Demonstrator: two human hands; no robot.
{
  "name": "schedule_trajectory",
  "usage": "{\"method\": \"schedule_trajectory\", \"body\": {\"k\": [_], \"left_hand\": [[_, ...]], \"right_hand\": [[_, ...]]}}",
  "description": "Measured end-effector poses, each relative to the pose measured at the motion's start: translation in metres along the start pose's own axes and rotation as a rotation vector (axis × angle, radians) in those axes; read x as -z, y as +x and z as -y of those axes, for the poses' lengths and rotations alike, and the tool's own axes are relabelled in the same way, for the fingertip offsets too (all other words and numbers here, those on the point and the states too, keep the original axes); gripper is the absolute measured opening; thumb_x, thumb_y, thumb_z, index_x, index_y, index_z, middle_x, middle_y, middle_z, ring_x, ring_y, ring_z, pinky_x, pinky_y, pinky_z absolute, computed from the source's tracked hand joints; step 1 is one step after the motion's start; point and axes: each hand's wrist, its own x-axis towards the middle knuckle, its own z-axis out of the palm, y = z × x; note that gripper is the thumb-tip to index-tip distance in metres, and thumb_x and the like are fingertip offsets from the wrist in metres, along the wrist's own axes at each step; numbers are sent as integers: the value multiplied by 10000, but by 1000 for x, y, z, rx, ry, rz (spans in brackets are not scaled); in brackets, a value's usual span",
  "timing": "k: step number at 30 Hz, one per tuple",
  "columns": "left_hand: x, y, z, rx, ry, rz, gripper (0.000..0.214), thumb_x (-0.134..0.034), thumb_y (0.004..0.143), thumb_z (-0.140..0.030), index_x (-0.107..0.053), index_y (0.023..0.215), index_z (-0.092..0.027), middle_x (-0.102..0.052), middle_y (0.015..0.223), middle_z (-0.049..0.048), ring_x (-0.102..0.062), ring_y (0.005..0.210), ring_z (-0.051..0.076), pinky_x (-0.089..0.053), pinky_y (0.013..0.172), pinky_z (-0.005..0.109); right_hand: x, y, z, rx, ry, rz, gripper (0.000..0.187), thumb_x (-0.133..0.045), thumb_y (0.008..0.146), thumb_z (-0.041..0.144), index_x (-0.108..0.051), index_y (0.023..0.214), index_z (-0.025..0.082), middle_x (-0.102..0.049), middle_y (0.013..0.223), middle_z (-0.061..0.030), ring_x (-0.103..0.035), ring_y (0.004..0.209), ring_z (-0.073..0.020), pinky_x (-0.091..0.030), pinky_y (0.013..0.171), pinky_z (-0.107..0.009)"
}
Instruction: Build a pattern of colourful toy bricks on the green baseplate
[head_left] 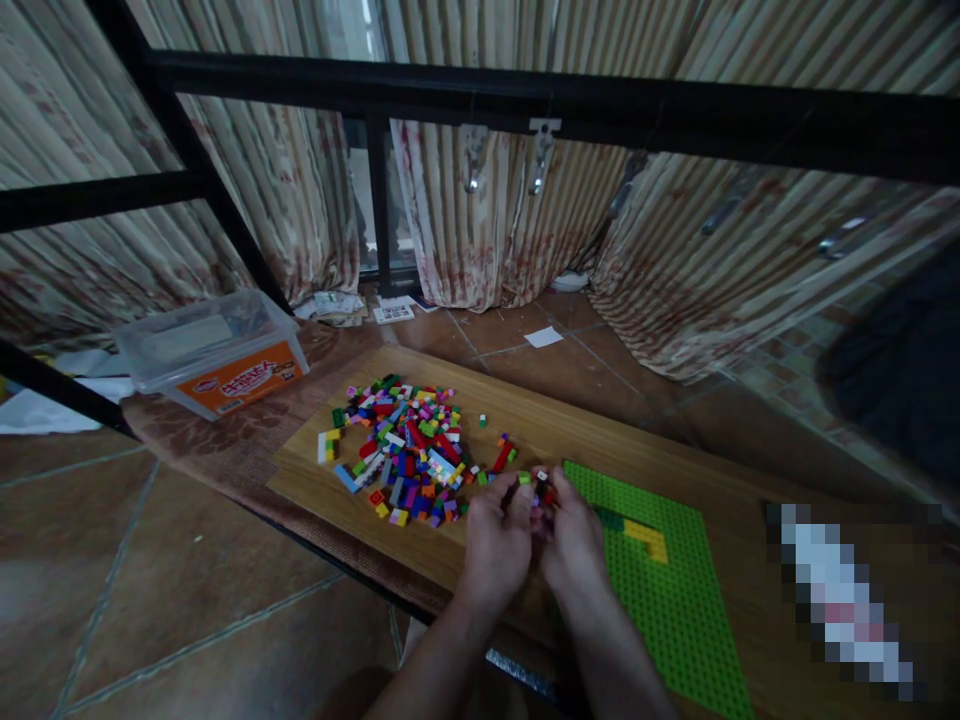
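Observation:
My left hand (496,535) and my right hand (574,535) are close together over the wooden board (525,420), fingers curled around a few small building bricks (541,490) held between them. A pile of several coloured bricks (405,450) lies just left of my hands. A green baseplate (675,610) lies under and right of my right hand, with yellow bricks (649,540) and a dark green brick (609,518) stuck on it.
A clear plastic box with an orange label (214,352) stands at the back left on a brown mat. Black metal bars (525,100) cross above, with striped curtains behind. A tiled floor lies to the left. A dark object (907,370) sits at the right.

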Motion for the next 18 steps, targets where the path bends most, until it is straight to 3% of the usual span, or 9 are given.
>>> {"method": "schedule_trajectory", "body": {"k": [3,8,11,14,18], "left_hand": [[2,2,0,1,-20,-3,236,-552,848,-305,-637,986,-132,-676,780,40,-608,622,116,-497,570,202],[13,8,-5,-9,20,-25,232,-545,844,-314,-635,951,-129,-660,753,34,-604,614,127,-508,583,231],[29,15,-11,-43,259,-100,267,-554,842,-311,-632,1019,-127,-668,770,49,-625,663,154,-506,618,254],[44,20,-19,-174,612,-174,232,-550,852,-260,-647,1029,-144,-682,856,72,-642,779,180,-501,725,284],[48,22,-22,-252,950,-171,208,-503,870,-174,-660,1005,-157,-669,954,87,-638,868,192,-484,812,297]], "right_hand": [[-3,-1,2,-15,-21,55,359,-656,705,522,-640,799,176,-612,597,32,-453,400,-67,-328,366,-178],[-5,0,-2,133,-99,242,311,-753,612,420,-618,769,189,-541,565,60,-431,436,-65,-259,380,-169],[1,8,-3,350,-382,177,270,-674,693,438,-632,810,198,-543,583,44,-451,475,-95,-302,427,-201],[10,18,-2,622,-801,59,248,-575,775,412,-654,862,194,-627,697,-15,-533,576,-147,-393,541,-259],[15,26,-2,806,-1117,46,256,-457,837,313,-646,949,180,-674,888,-82,-607,777,-210,-443,714,-325]]}}
